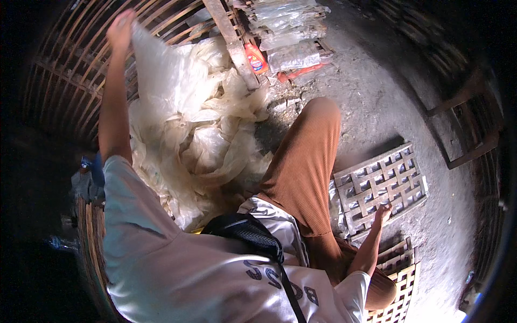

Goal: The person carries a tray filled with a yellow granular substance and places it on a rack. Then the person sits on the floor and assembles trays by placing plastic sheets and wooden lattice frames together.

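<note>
Translucent sheet (159, 70) | left fingers (128, 16) pinching edge | right fingers (386, 207) at lattice rack (381, 188), grip unclear

Rough grey floor (371, 107); on it, lattice panels (379, 185), a red strip (302, 72), pale debris (290, 104)

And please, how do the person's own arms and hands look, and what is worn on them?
The shirt is pale, with short, loose sleeves that show no markings. Below the sleeves both arms are bare. The left hand and right hand wear no gloves; I see no watch, but rings would be too small to tell.
</note>
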`<state>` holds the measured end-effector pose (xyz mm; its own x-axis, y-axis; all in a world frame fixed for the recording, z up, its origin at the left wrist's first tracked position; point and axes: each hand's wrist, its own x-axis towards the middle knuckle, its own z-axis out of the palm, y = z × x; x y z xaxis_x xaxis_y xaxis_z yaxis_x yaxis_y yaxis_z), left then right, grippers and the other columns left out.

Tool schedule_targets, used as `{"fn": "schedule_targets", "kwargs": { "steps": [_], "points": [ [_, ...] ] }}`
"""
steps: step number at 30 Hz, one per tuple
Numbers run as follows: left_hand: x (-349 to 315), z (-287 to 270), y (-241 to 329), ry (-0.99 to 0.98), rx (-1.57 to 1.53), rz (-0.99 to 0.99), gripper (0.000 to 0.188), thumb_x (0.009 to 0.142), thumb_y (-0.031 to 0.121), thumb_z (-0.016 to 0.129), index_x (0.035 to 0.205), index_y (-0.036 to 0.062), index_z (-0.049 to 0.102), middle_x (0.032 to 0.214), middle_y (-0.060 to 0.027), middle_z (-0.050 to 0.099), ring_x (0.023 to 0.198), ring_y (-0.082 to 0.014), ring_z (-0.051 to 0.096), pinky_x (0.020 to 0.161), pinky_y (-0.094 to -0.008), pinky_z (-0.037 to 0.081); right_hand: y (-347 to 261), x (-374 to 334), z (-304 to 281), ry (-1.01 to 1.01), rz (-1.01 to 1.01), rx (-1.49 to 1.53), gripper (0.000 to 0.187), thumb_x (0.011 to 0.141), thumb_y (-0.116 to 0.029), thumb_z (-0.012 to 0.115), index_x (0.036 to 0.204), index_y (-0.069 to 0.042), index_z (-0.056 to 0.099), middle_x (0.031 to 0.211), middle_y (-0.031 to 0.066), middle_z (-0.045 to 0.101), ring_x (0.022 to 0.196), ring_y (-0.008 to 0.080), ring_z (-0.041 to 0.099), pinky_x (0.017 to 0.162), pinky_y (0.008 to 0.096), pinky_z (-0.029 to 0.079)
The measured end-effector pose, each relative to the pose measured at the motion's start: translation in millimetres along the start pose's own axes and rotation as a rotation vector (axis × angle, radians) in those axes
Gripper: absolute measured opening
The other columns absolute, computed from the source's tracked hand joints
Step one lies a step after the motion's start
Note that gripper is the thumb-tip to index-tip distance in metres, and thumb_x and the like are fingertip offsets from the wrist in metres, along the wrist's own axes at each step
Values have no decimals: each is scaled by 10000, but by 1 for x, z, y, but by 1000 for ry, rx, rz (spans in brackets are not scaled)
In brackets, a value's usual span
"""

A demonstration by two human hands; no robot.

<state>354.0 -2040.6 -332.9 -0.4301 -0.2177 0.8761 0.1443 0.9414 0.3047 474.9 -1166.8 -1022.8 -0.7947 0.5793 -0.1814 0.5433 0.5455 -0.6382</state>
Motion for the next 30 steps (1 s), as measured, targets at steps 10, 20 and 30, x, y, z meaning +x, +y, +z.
{"fn": "schedule_targets", "kwargs": {
  "steps": [10,20,30],
  "points": [
    [-38,308,260,-516,-603,378,213,813,209,690,970,65,686,916,-86,699,837,-161,654,748,-317,510,-210,-13,-82,154,-587,472,482,881,-57,570,1342,-89,431,1137,148,593,1006,224,588,824,335,485],
    [-279,385,534,-1082,-1001,972,276,837,141,612,1094,40,617,876,-134,679,817,-252,660,747,-365,517,-297,-22,-253,402,-713,195,793,713,43,686,1400,-174,356,1350,165,390,1253,357,394,1007,407,400],
    [-360,345,629,-664,-790,1752,161,819,82,528,964,109,593,833,-15,572,801,-149,593,679,-301,514,-221,-37,-318,187,-595,-122,947,636,-108,800,1420,-342,323,1501,152,175,1388,396,153,1105,540,263]
  ]
}}
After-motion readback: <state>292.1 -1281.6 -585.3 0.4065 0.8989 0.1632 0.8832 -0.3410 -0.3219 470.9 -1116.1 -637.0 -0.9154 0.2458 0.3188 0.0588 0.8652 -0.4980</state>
